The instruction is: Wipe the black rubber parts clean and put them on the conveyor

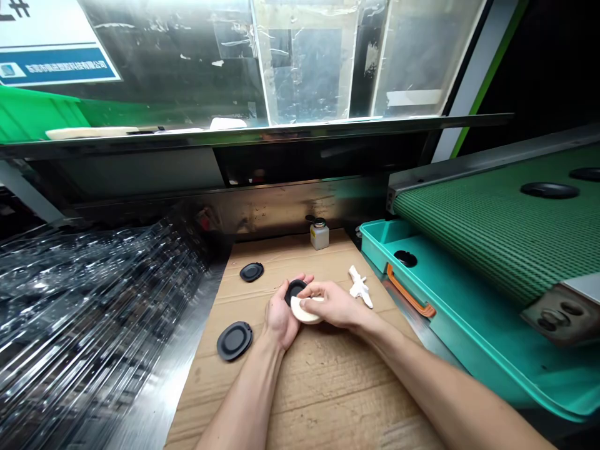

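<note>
The left hand (280, 315) curls partly closed around a black oval rubber disc (295, 291), while the right hand (332, 304) pinches a cream sponge pad (305, 310) against it (the disc's face is mostly hidden). Two more black discs (234, 340) lie apart on a cardboard sheet (304, 390), near a small white bottle (319, 237) and a teal tray (469, 331).
</note>
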`<state>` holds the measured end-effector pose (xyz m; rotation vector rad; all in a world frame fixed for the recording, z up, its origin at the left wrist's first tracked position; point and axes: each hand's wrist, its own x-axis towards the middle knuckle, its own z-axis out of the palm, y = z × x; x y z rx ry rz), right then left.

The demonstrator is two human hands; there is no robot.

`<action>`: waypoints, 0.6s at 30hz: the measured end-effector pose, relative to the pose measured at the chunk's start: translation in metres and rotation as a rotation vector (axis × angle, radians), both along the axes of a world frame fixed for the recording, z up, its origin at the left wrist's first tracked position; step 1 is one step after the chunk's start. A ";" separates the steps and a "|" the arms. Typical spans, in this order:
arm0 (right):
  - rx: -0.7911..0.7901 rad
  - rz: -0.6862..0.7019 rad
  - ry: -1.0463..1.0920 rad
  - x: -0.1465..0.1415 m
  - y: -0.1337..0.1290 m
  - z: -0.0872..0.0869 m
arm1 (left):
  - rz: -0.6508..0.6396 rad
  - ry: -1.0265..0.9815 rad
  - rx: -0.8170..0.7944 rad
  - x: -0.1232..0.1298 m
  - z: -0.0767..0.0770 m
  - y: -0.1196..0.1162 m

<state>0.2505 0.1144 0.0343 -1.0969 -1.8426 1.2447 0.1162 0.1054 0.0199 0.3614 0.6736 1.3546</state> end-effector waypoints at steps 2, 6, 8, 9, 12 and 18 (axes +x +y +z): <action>0.035 -0.053 -0.048 0.005 0.002 0.003 | -0.003 -0.015 0.013 0.000 0.000 0.000; 0.260 -0.071 -0.114 0.006 -0.001 0.010 | 0.006 -0.021 -0.020 0.002 -0.001 0.001; 0.321 -0.069 -0.209 0.002 -0.005 0.013 | 0.013 -0.047 -0.036 0.004 -0.001 0.001; 0.330 -0.124 -0.278 -0.001 -0.008 0.013 | 0.013 -0.067 -0.036 0.004 0.000 0.000; 0.330 -0.348 -0.536 -0.012 -0.016 0.014 | -0.052 -0.128 -0.030 0.008 0.001 -0.002; 0.296 -0.427 -0.810 -0.029 -0.022 0.013 | -0.052 -0.153 -0.039 0.010 0.003 -0.003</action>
